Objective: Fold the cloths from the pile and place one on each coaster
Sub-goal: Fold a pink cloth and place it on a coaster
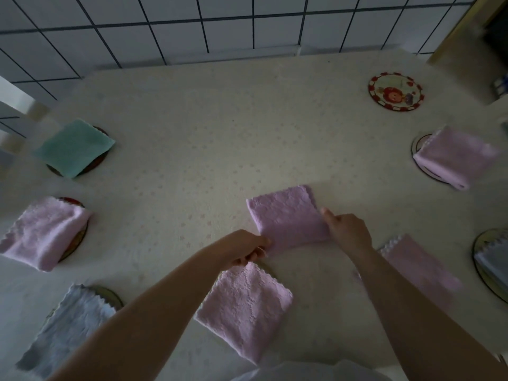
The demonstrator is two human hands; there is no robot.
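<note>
The folding step looks nearly done: the left hand (248,247) pinches the near corner of a folded pink cloth (287,217) on the table (206,149), the right hand (347,229) grips its right edge. Next, probably carry it to the bare coaster (395,92).

Folded cloth (287,215) at table (192,149) centre, left hand (244,247) at its near-left corner, right hand (347,229) at its right edge. Second folded cloth (244,309) nearer, third (420,270) under right forearm. Cloth-covered coasters along left and right edges. Bare coaster (395,92) far right, before tiled wall (165,26).
</note>
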